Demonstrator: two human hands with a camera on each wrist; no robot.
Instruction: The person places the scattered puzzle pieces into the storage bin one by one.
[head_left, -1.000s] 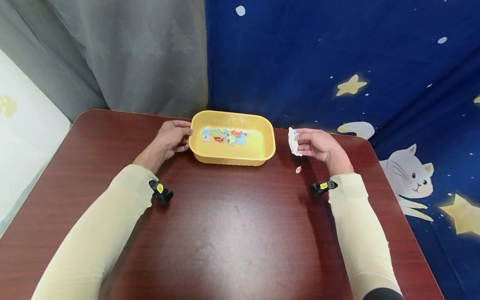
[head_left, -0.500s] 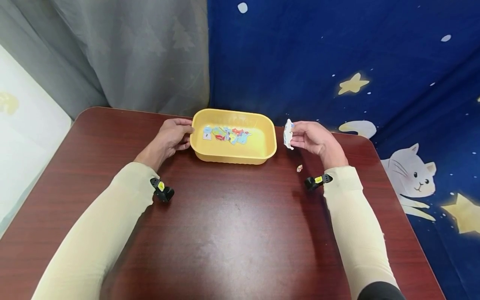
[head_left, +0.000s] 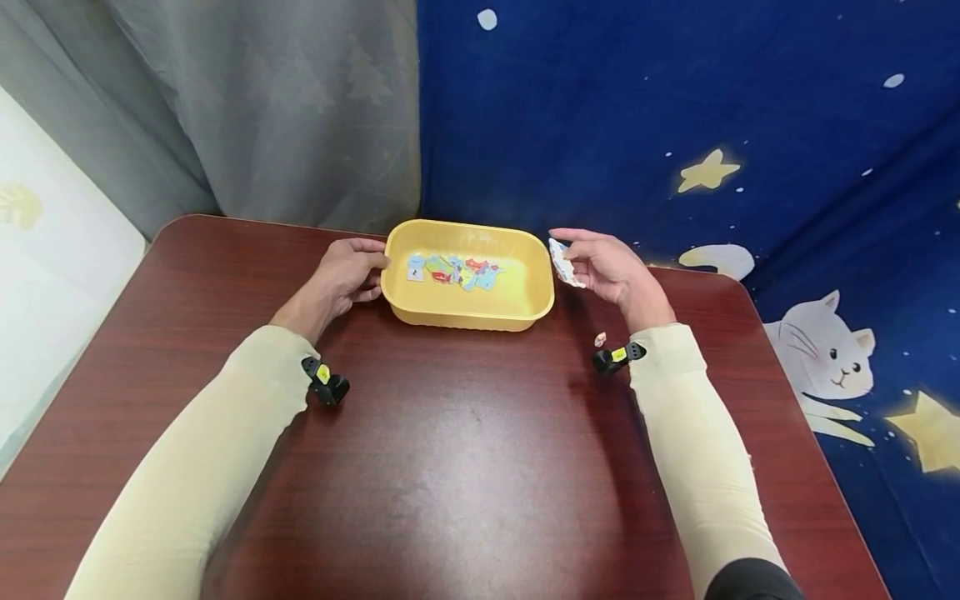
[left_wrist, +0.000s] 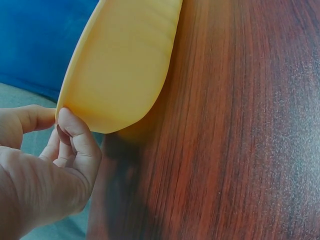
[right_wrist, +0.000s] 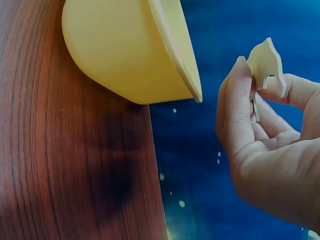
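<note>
A yellow plastic basin (head_left: pixel 468 320) stands at the far edge of the table, with several colourful flat puzzle-like pieces (head_left: pixel 453 272) lying on its bottom. My left hand (head_left: pixel 343 273) pinches the basin's left rim between thumb and fingers, as the left wrist view also shows. Just beyond the right rim, my right hand (head_left: pixel 603 265) holds a thin, irregularly edged piece (head_left: pixel 564 263) between thumb and fingers. In the right wrist view this piece (right_wrist: pixel 266 62) shows a pale, plain side and a notched edge. It is held up, apart from the basin.
One small reddish piece (head_left: pixel 600 339) lies on the brown wooden table (head_left: pixel 465 450), close to the right wrist camera (head_left: pixel 618 357). Grey and blue curtains (head_left: pixel 562 108) hang directly behind the table's far edge.
My right hand has moved left toward the basin and slightly up, carrying the thin piece and turning it. The left hand stays at the rim, and the basin holds its place.
</note>
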